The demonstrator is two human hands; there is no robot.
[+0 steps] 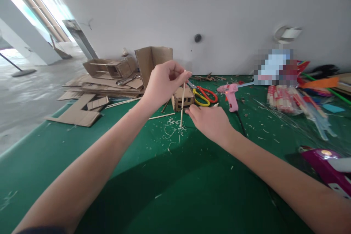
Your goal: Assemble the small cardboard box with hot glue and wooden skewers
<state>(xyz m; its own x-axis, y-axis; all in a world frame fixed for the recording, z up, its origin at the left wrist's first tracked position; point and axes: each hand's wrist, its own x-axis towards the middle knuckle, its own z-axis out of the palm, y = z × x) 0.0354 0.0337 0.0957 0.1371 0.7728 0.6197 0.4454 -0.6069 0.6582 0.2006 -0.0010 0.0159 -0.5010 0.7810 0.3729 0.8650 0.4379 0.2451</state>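
A thin, pale wooden stick [182, 111] stands nearly upright over a green table covering [175, 190], its top pinched between the left hand's [167, 80] thumb and fingers, its foot among pale curled shavings [168, 131]. The right hand [210, 122], fingers drawn together, is just beside the stick's lower half — whether it grips a tool cannot be told (the hand itself blocks the view). Doing this well would call for a firm pinch on top, a steady foot and light, even strokes away from the left fingers. Behind is a small brown cardboard box [189, 98] with dark marks; a pink plastic glue gun [231, 97] rests farther right. No brand is legible — print on the red-and-white plastic-wrapped bundle [282, 100] is too small, and a bluish-white panel [274, 64] is pixelated.
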